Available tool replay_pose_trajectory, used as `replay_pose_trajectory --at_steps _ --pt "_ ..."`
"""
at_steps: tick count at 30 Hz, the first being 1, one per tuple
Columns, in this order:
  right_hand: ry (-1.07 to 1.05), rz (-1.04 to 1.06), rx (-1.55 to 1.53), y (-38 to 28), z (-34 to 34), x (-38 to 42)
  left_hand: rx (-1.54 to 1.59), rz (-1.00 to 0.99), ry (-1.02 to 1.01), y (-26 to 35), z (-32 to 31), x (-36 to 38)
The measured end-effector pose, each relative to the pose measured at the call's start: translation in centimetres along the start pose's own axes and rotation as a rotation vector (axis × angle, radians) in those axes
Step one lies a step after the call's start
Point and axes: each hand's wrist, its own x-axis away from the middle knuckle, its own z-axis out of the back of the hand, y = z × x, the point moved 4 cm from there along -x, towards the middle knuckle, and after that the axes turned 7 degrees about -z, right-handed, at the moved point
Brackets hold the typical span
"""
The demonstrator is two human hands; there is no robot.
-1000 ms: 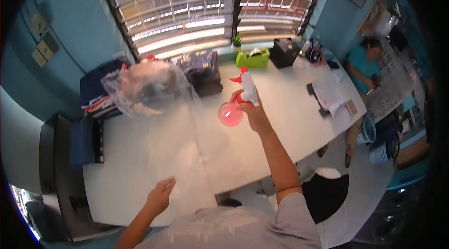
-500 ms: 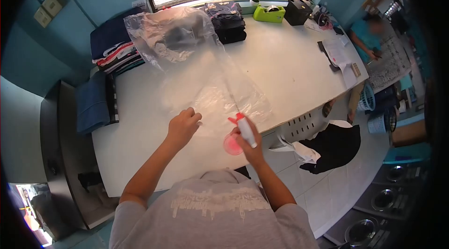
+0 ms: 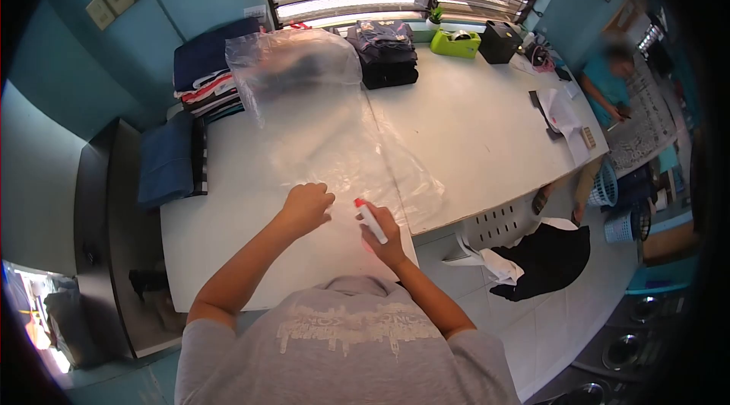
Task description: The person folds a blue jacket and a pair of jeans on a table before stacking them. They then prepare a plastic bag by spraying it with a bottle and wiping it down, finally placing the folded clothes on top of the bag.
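My right hand (image 3: 386, 238) is wrapped round a spray bottle (image 3: 371, 221) with a white head and a red nozzle. A little of its pink body shows below the hand. The nozzle points forward and left, over the table. My left hand (image 3: 306, 209) is left of it, fingers curled downward at the near edge of a clear plastic sheet or bag (image 3: 350, 169). Whether those fingers pinch any of the plastic is hidden. The plastic lies flat and wrinkled on the white table (image 3: 251, 268), its far end bunched up.
Folded clothes (image 3: 388, 63) sit at the back, with another stack (image 3: 209, 85) and folded blue cloth (image 3: 166, 163) at left. A green tape dispenser (image 3: 455, 44) and black box (image 3: 500, 43) stand near the window. Black clothing (image 3: 551, 260) hangs over a white chair. Another person (image 3: 608, 78) is at right.
The spray bottle has moved slightly left and down, its head turned more to the left. My left hand has shifted a little to the right. The whole view has tilted slightly.
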Motion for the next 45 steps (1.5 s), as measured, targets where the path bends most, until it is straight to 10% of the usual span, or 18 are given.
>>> replay_pose_trajectory --at_steps 12,18,24,29,38,45 --pt "0.267 -0.191 -0.159 4.0 2.6 -1.9 -0.052 -0.338 0.046 2.9 -1.7 -1.3" --pt "0.388 -0.186 -0.026 3.2 4.9 -1.3 -0.265 -0.313 -0.179 4.4 -7.4 -1.0" --pt "0.443 -0.459 -0.515 4.4 5.4 -0.1 -0.454 -0.259 -0.107 6.6 -12.9 -1.1" --pt "0.362 -0.449 -0.556 2.9 5.6 -0.2 -0.144 -0.105 -0.128 3.9 -16.5 -0.9" --pt "0.111 0.078 -0.134 -3.4 3.7 -2.0 0.848 0.233 0.301 -0.5 -0.7 -4.7" --pt "0.017 0.313 0.027 -1.6 -1.0 -4.0 0.677 0.263 0.583 1.0 5.9 -3.8"
